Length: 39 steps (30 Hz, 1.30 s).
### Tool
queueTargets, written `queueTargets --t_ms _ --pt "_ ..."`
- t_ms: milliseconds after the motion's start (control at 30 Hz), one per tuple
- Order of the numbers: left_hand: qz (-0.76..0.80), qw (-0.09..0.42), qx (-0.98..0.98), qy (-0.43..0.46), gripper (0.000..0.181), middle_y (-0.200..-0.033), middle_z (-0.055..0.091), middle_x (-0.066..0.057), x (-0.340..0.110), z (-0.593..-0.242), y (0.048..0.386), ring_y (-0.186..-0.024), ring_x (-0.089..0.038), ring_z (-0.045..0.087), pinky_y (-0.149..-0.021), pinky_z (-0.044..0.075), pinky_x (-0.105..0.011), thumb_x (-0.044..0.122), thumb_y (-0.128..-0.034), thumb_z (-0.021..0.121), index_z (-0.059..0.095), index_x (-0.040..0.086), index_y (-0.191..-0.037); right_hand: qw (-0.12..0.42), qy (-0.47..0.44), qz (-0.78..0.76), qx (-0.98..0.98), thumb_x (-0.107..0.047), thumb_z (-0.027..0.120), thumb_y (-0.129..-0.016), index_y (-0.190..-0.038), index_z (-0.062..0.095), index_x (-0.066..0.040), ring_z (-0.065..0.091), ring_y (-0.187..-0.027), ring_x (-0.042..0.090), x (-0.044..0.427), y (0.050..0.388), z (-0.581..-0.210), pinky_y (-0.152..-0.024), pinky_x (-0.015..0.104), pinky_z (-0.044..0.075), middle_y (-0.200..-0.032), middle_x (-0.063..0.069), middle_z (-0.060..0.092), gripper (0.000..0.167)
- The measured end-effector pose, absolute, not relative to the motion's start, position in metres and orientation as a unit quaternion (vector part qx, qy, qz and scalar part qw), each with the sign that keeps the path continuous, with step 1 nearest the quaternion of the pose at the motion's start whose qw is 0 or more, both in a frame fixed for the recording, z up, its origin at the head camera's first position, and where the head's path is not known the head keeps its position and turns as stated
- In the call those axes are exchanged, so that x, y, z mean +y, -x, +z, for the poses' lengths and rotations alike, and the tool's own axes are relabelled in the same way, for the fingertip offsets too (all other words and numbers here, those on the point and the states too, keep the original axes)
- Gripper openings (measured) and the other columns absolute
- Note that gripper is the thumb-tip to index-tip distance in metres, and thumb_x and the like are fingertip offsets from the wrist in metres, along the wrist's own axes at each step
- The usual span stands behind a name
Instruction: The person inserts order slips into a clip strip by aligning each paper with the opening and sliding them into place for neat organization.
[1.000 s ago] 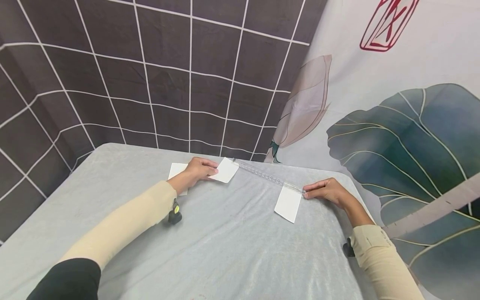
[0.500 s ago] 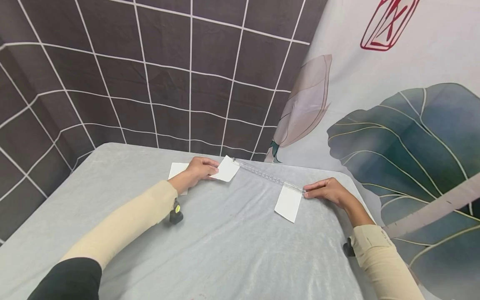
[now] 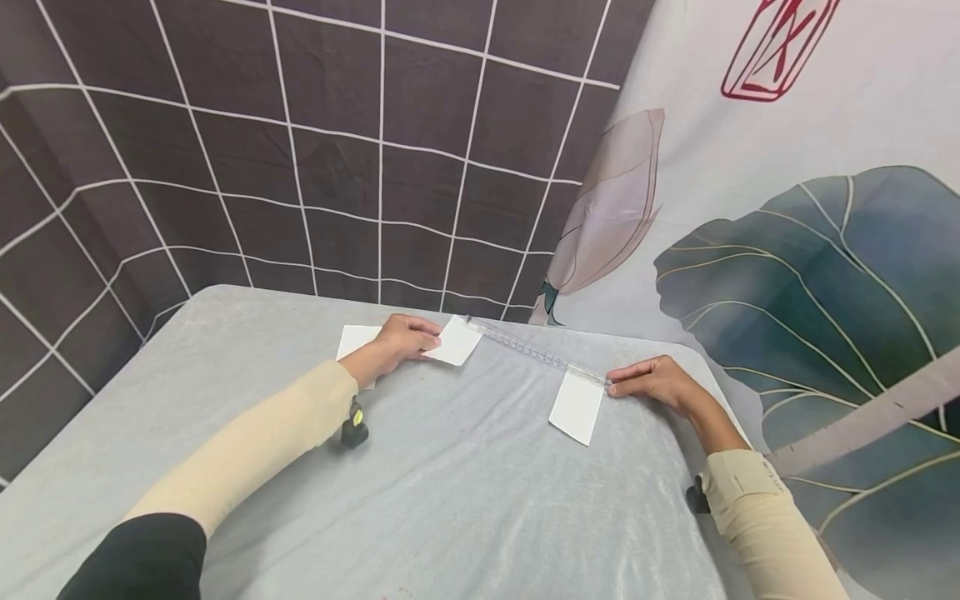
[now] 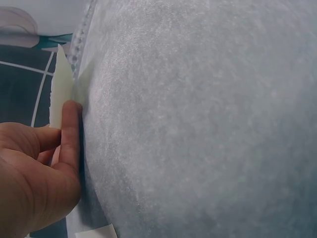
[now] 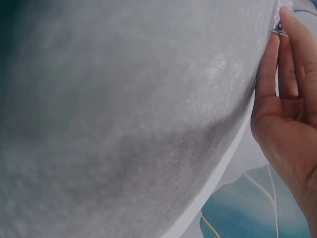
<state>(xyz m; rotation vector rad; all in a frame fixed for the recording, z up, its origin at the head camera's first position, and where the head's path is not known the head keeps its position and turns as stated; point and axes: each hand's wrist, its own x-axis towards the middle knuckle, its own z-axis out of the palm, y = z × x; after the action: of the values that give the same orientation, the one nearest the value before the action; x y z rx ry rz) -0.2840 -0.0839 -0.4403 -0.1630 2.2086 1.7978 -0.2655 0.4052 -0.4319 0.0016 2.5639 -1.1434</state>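
My left hand [image 3: 405,337] pinches a small white card [image 3: 456,340] between thumb and fingers; the left wrist view shows the card [image 4: 61,89] on edge, tilted up. The card's far corner meets the left end of a clear plastic strip [image 3: 532,349] bearing a row of rings or holes. At the strip's right end my right hand [image 3: 654,385] pinches its tip between thumb and fingers. The right wrist view catches only that clear tip [image 5: 280,25], with a small dark mark. A second white card [image 3: 577,407] lies with its top edge at the strip, near my right hand.
Another white card [image 3: 356,342] lies on the table, partly hidden by my left hand and wrist. Pale grey cloth covers the table [image 3: 450,483]. Behind it hangs a dark gridded curtain [image 3: 330,167]; a leaf-printed cloth [image 3: 810,275] hangs at the right.
My left hand has shifted slightly to the right with its card, whose tilt varied a little. My right hand, the strip and the other cards have stayed put.
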Motion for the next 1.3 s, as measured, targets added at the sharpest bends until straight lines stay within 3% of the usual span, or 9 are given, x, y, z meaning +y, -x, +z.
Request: queueTargets --t_ms 133,333,700,1000,1200,1300 --pt "0.617 0.142 0.772 0.053 0.038 -0.142 0.076 -0.026 -0.083 -0.439 0.283 -0.116 -0.023 0.078 -0.106 0.069 -0.036 -0.001 -0.1035 0.077 0.075 -0.004 -0.141 0.166 -0.001 -0.399 0.902 -0.031 0.099 -0.089 -0.126 0.087 -0.013 0.070 -0.106 -0.008 0.406 0.266 -0.432 -0.089 0.013 0.057 -0.125 -0.007 0.086 0.043" --pt "0.601 0.144 0.785 0.050 0.037 -0.144 0.076 -0.023 -0.082 -0.435 0.280 -0.131 -0.032 0.075 -0.116 0.064 -0.043 0.003 -0.1051 0.076 0.075 -0.001 -0.142 0.166 -0.001 -0.399 0.902 -0.031 0.099 -0.089 -0.125 0.088 -0.013 0.071 -0.106 -0.008 0.406 0.265 -0.432 -0.089 0.013 0.056 -0.122 -0.007 0.087 0.042" --pt "0.605 0.161 0.779 0.039 0.040 -0.155 0.067 -0.028 -0.079 -0.437 0.281 -0.141 -0.039 0.069 -0.118 0.063 -0.045 0.001 -0.1075 0.069 0.070 -0.004 -0.147 0.163 0.000 -0.405 0.900 -0.030 0.099 -0.088 -0.122 0.089 -0.014 0.071 -0.105 -0.009 0.406 0.263 -0.433 -0.090 0.012 0.055 -0.116 -0.011 0.087 0.039" --pt "0.614 0.168 0.770 0.036 0.041 -0.144 0.074 -0.024 -0.074 -0.434 0.281 -0.116 -0.025 0.075 -0.106 0.069 -0.037 0.007 -0.1061 0.072 0.070 -0.003 -0.146 0.162 -0.001 -0.405 0.900 -0.030 0.100 -0.088 -0.123 0.089 -0.014 0.070 -0.105 -0.009 0.406 0.264 -0.433 -0.089 0.012 0.055 -0.117 -0.010 0.087 0.040" --pt "0.592 0.174 0.787 0.028 0.051 -0.157 0.065 -0.026 -0.073 -0.435 0.281 -0.140 -0.036 0.069 -0.121 0.061 -0.045 0.002 -0.1036 0.072 0.065 0.000 -0.154 0.163 -0.002 -0.405 0.900 -0.030 0.100 -0.088 -0.124 0.088 -0.013 0.071 -0.105 -0.008 0.406 0.264 -0.433 -0.089 0.012 0.057 -0.120 -0.009 0.087 0.041" --pt "0.584 0.174 0.793 0.025 0.052 -0.158 0.064 -0.026 -0.074 -0.435 0.281 -0.144 -0.037 0.066 -0.123 0.059 -0.046 0.002 -0.1039 0.071 0.065 0.001 -0.155 0.163 -0.002 -0.404 0.900 -0.030 0.100 -0.088 -0.124 0.088 -0.012 0.071 -0.105 -0.007 0.406 0.265 -0.433 -0.089 0.012 0.057 -0.121 -0.008 0.087 0.042"
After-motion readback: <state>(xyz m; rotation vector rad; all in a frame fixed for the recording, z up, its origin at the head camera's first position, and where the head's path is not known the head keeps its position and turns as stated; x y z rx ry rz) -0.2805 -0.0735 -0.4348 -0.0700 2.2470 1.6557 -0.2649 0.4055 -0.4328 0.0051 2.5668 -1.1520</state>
